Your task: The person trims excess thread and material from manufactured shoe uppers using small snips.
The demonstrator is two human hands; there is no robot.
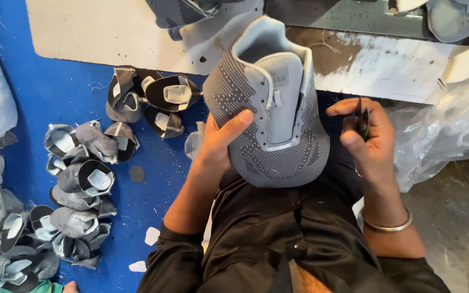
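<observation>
Grey knit shoe upper (270, 103) gripped in left hand (218, 144), right hand (367, 135) alongside pinching dark snips (361, 120).

- Between my left hand (221, 144) and the heap of grey shoe uppers (77, 184) I see an open strip of blue floor (158, 179), with only small scraps lying on it.
- The grey knit shoe (270, 108) fills the middle, blocking any straight path between my two hands.
- Beyond it the worn white board (386, 65) closes off the far side.
- To the right of my right hand (367, 141), crumpled clear plastic (441, 135) crowds in; bare grey floor (462, 228) lies below it.
</observation>
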